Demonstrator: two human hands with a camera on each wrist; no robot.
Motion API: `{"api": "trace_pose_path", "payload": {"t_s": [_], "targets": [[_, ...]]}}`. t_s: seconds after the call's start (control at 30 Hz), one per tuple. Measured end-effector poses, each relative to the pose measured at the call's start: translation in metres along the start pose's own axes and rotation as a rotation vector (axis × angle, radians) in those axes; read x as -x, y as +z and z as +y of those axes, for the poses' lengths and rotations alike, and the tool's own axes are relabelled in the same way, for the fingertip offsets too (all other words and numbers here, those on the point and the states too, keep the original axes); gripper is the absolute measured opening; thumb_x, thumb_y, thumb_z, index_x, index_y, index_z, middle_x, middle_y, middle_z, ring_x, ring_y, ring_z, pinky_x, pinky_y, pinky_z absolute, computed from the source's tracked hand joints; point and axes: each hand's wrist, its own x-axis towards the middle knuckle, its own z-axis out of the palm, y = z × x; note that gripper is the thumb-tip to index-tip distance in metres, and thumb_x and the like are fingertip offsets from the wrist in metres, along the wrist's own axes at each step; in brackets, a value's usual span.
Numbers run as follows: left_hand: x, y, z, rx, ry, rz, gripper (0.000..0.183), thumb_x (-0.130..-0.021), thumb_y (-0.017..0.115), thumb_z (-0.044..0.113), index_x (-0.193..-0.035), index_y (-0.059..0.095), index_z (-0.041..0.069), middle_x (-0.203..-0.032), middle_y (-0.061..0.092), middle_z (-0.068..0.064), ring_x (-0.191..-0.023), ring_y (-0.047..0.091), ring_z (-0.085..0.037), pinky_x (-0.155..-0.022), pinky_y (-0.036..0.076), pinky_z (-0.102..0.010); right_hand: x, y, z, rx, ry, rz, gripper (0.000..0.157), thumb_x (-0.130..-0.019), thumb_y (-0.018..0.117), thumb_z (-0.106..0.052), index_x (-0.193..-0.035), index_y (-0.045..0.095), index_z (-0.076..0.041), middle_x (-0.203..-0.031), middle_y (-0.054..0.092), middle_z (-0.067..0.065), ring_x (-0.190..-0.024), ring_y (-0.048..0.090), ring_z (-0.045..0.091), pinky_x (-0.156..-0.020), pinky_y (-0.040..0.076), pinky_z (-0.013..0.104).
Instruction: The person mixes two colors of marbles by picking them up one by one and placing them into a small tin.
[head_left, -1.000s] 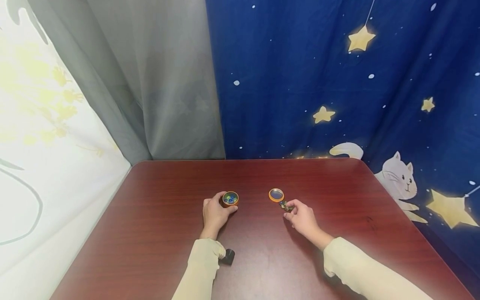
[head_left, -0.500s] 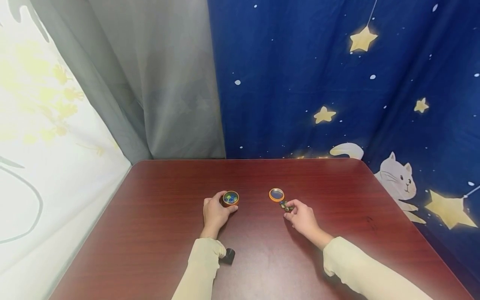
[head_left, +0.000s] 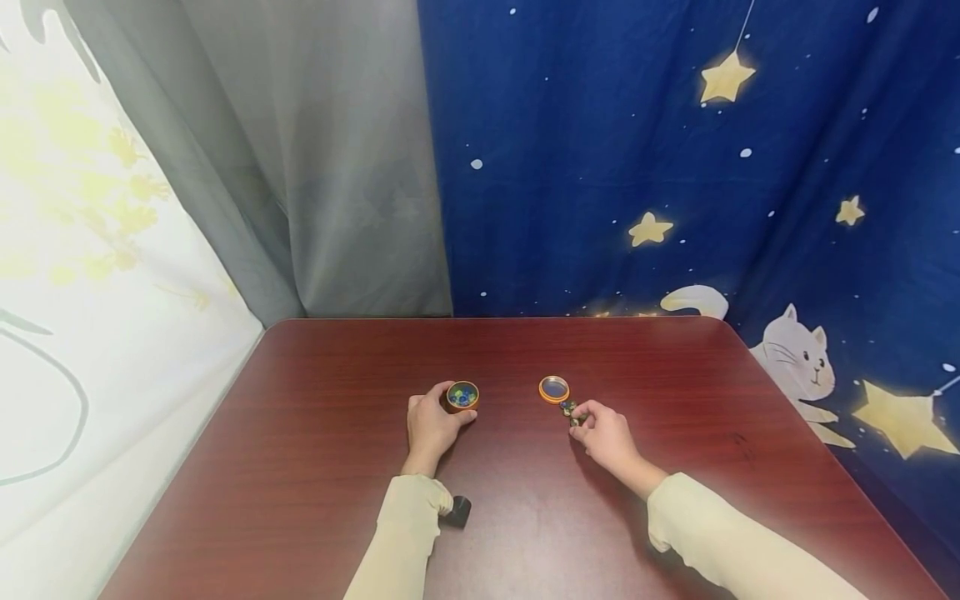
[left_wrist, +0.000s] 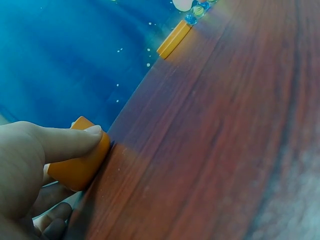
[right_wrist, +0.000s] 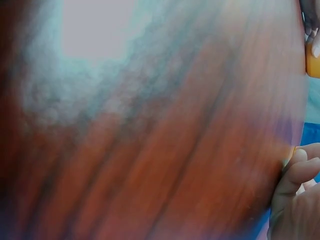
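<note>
My left hand [head_left: 431,425] grips a small round orange tin [left_wrist: 77,170] standing on the table, thumb on one side and fingers behind it. Several blue and green glass marbles [head_left: 462,397] show inside its open top. To the right lies a round orange lid [head_left: 554,402] with a clear window. Just in front of the lid sit several loose glass marbles [head_left: 567,407]. My right hand [head_left: 609,437] has its thumb and index finger curled at these marbles, pinching at the nearest ones and partly hiding them. In the right wrist view, the fingertips hide what lies between them.
Both hands work over a reddish-brown wooden table [head_left: 337,450]. A small black block [head_left: 457,512] is at the left cuff. Behind the table's far edge hang a grey curtain [head_left: 360,167] and a blue starry curtain [head_left: 555,167].
The right fingers shift very slightly at the loose marbles, and the nearest marbles sit a little differently between them. The left hand and the tin stay in place.
</note>
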Motion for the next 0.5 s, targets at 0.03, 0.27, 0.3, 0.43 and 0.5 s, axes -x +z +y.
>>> {"api": "trace_pose_path", "payload": {"t_s": [0.03, 0.27, 0.3, 0.43, 0.5], "targets": [[-0.0006, -0.0004, 0.0001, 0.002, -0.001, -0.002, 0.066, -0.066, 0.091, 0.03, -0.124, 0.065, 0.012, -0.102, 0.067, -0.01, -0.104, 0.048, -0.03, -0.087, 0.042, -0.045, -0.0003, 0.0002, -0.0003, 0.001, -0.003, 0.001, 0.017, -0.079, 0.075, -0.001, -0.093, 0.065, -0.006, -0.062, 0.056, -0.002, -0.044, 0.053, 0.011, -0.047, 0.046, 0.028], [-0.0045, -0.0021, -0.0008, 0.003, 0.001, -0.008, 0.066, -0.066, 0.091, 0.031, -0.124, 0.065, 0.012, -0.102, 0.066, -0.01, -0.104, 0.048, -0.03, -0.087, 0.042, -0.046, -0.0023, 0.0018, -0.0025, -0.005, -0.007, -0.006, 0.016, -0.078, 0.073, 0.002, -0.089, 0.065, -0.006, -0.059, 0.056, -0.003, -0.045, 0.053, 0.01, -0.047, 0.045, 0.027], [-0.0051, -0.0018, -0.0012, 0.001, 0.002, -0.008, 0.066, -0.066, 0.091, 0.03, -0.124, 0.065, 0.012, -0.101, 0.066, -0.01, -0.104, 0.048, -0.03, -0.087, 0.042, -0.046, -0.0026, 0.002, -0.0026, -0.008, -0.002, -0.009, 0.016, -0.078, 0.073, 0.003, -0.088, 0.065, -0.006, -0.059, 0.056, -0.003, -0.045, 0.053, 0.011, -0.047, 0.045, 0.027], [-0.0071, -0.0011, -0.0022, -0.004, 0.004, -0.01, 0.065, -0.066, 0.091, 0.03, -0.124, 0.065, 0.012, -0.101, 0.066, -0.009, -0.104, 0.048, -0.029, -0.087, 0.042, -0.046, -0.0037, 0.0028, -0.0035, -0.013, 0.02, -0.018, 0.015, -0.079, 0.073, 0.002, -0.088, 0.065, -0.007, -0.061, 0.056, -0.002, -0.045, 0.054, 0.011, -0.046, 0.046, 0.027], [-0.0081, -0.0011, -0.0026, -0.004, 0.006, -0.009, 0.065, -0.066, 0.091, 0.03, -0.123, 0.065, 0.012, -0.101, 0.067, -0.009, -0.104, 0.048, -0.029, -0.087, 0.042, -0.045, -0.0041, 0.0032, -0.0045, -0.024, 0.032, -0.026, 0.015, -0.079, 0.073, 0.002, -0.087, 0.064, -0.007, -0.061, 0.056, -0.002, -0.046, 0.054, 0.012, -0.046, 0.047, 0.027]]}}
